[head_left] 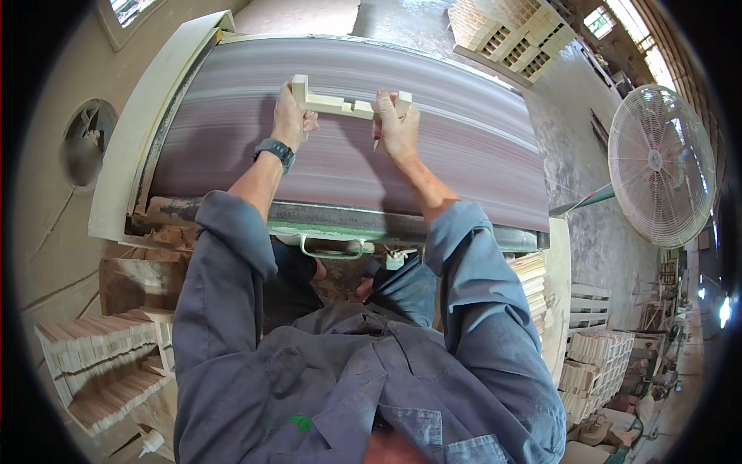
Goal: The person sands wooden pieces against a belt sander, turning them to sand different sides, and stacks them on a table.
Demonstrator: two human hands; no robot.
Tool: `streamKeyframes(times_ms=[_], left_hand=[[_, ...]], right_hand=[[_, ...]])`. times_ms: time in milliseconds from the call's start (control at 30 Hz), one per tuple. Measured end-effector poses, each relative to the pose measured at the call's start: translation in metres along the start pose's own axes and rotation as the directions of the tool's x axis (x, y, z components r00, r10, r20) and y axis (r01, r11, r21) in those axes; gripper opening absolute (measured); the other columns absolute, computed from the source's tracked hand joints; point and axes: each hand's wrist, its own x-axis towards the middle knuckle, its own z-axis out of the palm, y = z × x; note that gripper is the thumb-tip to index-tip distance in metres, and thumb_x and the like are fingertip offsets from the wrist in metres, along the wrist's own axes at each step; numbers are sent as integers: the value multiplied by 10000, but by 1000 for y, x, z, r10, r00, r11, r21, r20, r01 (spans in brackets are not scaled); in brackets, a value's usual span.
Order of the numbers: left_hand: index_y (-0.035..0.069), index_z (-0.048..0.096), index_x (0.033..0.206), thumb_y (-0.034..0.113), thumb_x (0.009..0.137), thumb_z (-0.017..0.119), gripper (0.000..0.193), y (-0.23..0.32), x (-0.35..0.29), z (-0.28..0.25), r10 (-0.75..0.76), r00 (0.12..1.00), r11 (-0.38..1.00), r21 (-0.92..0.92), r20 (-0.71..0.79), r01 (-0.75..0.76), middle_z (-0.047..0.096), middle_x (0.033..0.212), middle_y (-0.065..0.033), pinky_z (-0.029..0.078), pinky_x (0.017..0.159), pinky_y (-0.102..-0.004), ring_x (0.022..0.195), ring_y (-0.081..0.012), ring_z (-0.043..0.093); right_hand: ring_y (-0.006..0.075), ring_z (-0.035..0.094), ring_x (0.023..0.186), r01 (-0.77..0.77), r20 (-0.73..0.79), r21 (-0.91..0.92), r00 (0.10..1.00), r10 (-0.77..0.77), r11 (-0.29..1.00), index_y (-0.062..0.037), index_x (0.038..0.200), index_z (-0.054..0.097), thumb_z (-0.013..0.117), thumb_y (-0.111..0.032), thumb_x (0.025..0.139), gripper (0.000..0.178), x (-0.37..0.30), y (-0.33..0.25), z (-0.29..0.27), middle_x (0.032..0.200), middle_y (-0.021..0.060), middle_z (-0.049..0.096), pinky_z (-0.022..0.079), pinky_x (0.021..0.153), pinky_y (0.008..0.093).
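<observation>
Both my hands hold a pale notched wooden piece (328,104) above a wide sanding belt (464,147), whose surface looks streaked. My left hand (288,122), with a dark watch (276,153) at the wrist, is closed around the piece's left end, where a short block stands up. Its right end is gripped by my right hand (396,130), thumb on top and fingers curled beneath. A notch shows in the bar between my hands. Whether the wood's underside touches the belt cannot be made out.
A green front edge with a handle (332,253) runs before my body. Stacked wooden parts (108,363) stand at lower left, with more (595,363) at lower right. A large caged fan (657,162) stands at right. Wood stacked on a pallet (510,35) is beyond the belt.
</observation>
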Motion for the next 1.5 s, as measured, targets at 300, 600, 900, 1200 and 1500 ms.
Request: streamKeyframes(times_ms=[300,600,900,1200,1500], left_hand=[[87,465,876,442,982,352,387,-33,35,-12,52,994,998,36,-94,-48,383,542,-3,343,416,-276,400,-112,362],[86,471,840,423,977,317,396,-46,50,44,-3,998,998,-63,-70,-2,382,538,-6,348,438,-290,401,-118,346],[53,489,875,410,1010,339,410,-68,34,99,-42,999,995,-95,0,42,435,595,-48,343,402,-275,437,-133,409],[37,581,933,506,1020,381,517,-56,-57,48,-97,885,993,-19,455,118,612,779,-88,492,580,-323,622,-179,598],[57,617,1136,383,909,640,398,79,-248,-13,-522,557,726,679,646,-106,656,732,-72,475,584,-296,618,-143,617]], right_hand=[[78,473,429,-4,46,-103,999,9,995,-45,619,545,591,-385,969,491,29,35,-3,494,1,502,364,404,264],[67,471,434,-33,10,-90,999,34,995,-58,668,534,598,-349,974,427,43,33,-53,498,-12,495,366,402,250],[74,440,435,-23,-82,-135,997,12,991,-58,713,504,557,-261,990,347,18,25,-109,554,-3,461,343,379,252],[60,420,466,-63,31,-104,997,67,993,-56,780,501,543,-198,987,255,-71,-24,-112,634,-6,469,382,389,246],[224,605,520,692,678,12,524,-515,722,-50,824,594,738,-344,837,328,-129,-93,0,620,54,594,496,504,337]])
